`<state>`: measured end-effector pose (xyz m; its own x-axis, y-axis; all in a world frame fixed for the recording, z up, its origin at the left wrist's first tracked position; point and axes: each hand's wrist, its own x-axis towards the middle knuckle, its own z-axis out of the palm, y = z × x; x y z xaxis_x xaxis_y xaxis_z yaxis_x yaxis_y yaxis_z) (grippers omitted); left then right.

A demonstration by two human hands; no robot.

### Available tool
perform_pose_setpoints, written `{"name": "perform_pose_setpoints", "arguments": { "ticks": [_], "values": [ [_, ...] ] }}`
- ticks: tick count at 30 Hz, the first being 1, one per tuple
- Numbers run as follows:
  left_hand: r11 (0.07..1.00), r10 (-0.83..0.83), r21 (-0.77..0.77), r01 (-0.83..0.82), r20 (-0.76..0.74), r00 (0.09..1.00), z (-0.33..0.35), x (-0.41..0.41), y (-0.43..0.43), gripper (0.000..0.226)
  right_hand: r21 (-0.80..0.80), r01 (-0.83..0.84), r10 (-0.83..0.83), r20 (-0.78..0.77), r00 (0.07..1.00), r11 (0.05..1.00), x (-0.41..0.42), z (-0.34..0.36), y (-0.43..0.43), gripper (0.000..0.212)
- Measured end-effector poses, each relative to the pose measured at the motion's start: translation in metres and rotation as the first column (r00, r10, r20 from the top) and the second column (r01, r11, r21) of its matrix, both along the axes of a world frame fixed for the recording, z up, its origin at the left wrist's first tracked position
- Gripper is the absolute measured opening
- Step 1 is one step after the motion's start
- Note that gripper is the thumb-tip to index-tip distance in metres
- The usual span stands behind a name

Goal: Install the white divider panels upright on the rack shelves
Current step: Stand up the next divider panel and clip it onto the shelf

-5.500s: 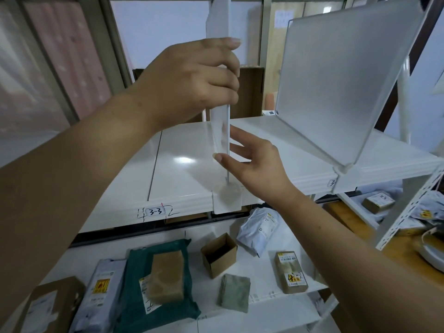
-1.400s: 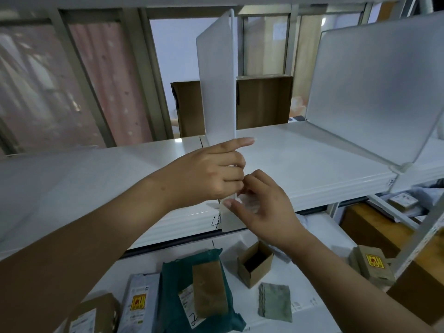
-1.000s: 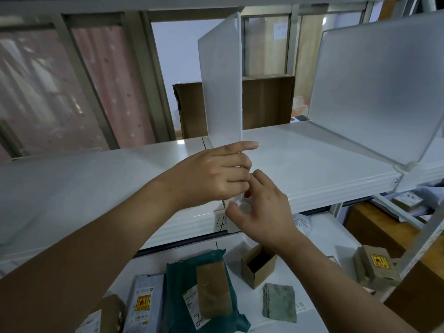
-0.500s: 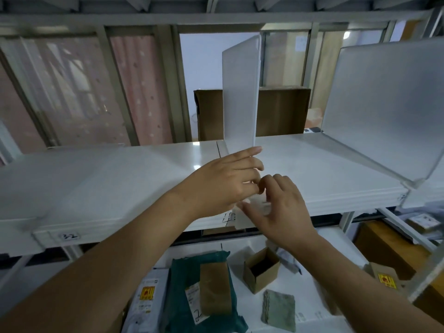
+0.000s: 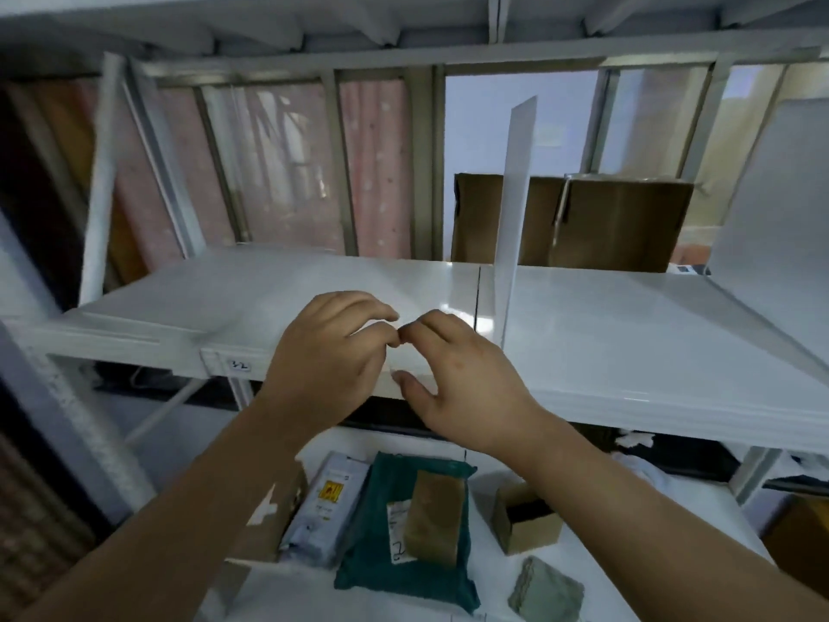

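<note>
A white divider panel stands upright and free on the white rack shelf, seen nearly edge-on, its foot at the shelf's front lip. A second divider panel stands at the far right. My left hand and my right hand hover together over the shelf's front edge, just left of the standing panel and apart from it. Their fingertips nearly meet, the fingers are loosely curled, and I see nothing held in either hand.
A brown cardboard box sits behind the shelf. On the lower shelf lie a green mailer bag, a grey parcel, a small open carton and a greenish pouch. A rack upright stands at left.
Both hands have let go of the divider's foot and shifted left along the shelf edge. The panel stays upright on its own. My view has swung left.
</note>
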<state>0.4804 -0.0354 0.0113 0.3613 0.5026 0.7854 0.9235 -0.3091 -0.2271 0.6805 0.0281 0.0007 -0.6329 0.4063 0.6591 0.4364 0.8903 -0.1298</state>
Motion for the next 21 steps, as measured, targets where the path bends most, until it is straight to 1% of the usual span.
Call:
{"name": "perform_pose_setpoints", "arguments": {
  "ticks": [1, 3, 7, 9, 12, 15, 18, 21],
  "values": [
    [0.997, 0.079, -0.021, -0.078, 0.019, 0.997, -0.001, -0.004, -0.009, 0.021, -0.015, -0.04, 0.04, 0.008, 0.999, 0.999, -0.01, 0.004, -0.003, 0.039],
    [0.984, 0.175, -0.036, -0.173, 0.059, 0.983, 0.0, -0.015, -0.03, 0.02, -0.039, -0.108, 0.108, 0.015, 0.994, 0.993, -0.031, 0.008, -0.006, 0.041],
    [0.945, 0.324, -0.061, -0.32, 0.064, 0.944, 0.005, -0.048, -0.068, 0.021, -0.03, -0.189, 0.19, 0.02, 0.982, 0.981, -0.082, 0.016, -0.018, 0.04],
    [0.927, 0.371, -0.088, -0.364, 0.071, 0.926, 0.009, -0.064, -0.081, 0.027, -0.028, -0.202, 0.203, 0.031, 0.979, 0.979, -0.105, 0.019, -0.025, 0.039],
    [0.907, 0.415, -0.121, -0.403, 0.1, 0.905, 0.015, -0.09, -0.095, 0.036, -0.022, -0.213, 0.213, 0.038, 0.976, 0.977, -0.137, 0.025, -0.039, 0.037],
    [0.898, 0.431, -0.139, -0.416, 0.104, 0.896, 0.019, -0.117, -0.107, 0.032, -0.014, -0.214, 0.215, 0.055, 0.975, 0.977, -0.167, 0.028, -0.053, 0.036],
    [0.903, 0.422, -0.135, -0.408, 0.099, 0.901, 0.019, -0.148, -0.119, 0.021, -0.029, -0.2, 0.201, 0.053, 0.978, 0.979, -0.197, 0.03, -0.067, 0.034],
    [0.909, 0.406, -0.139, -0.394, 0.072, 0.911, 0.015, -0.184, -0.128, 0.023, -0.033, -0.176, 0.178, 0.055, 0.982, 0.984, -0.23, 0.029, -0.081, 0.033]
  ]
}}
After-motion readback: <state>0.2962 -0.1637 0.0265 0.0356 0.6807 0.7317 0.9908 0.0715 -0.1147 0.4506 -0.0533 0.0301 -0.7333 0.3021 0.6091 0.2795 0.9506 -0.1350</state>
